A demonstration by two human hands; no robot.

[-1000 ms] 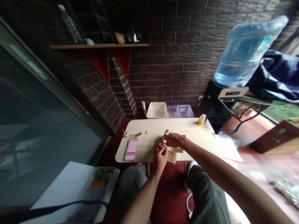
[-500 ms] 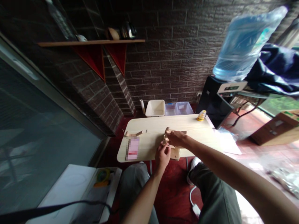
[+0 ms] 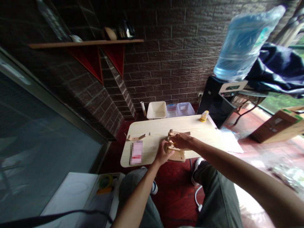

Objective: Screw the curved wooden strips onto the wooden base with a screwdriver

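A small light-wood assembly [image 3: 179, 155] lies at the front edge of the table [image 3: 197, 127], its flat base towards me and curved wooden pieces above it. My left hand [image 3: 163, 153] is closed round its left side, thumb in front and fingers behind. From the right, my right hand [image 3: 181, 140] reaches over the top, fingertips pressed together among the wooden pieces. What those fingertips hold is too small and partly hidden. A separate wooden piece with an angled end [image 3: 137, 137] rests at the table's left.
A blurred-out pink item [image 3: 136, 152] lies at the left front, and a yellow-capped bottle [image 3: 204, 116] stands back right. Plastic bins [image 3: 156, 110] sit behind the table. To the right is a water dispenser [image 3: 215, 100]; an open white case [image 3: 71, 193] is at lower left.
My left hand has opened up from a pinch and spread round the side of the wooden assembly. The assembly's base has shifted slightly right. My right hand stays nearly in place.
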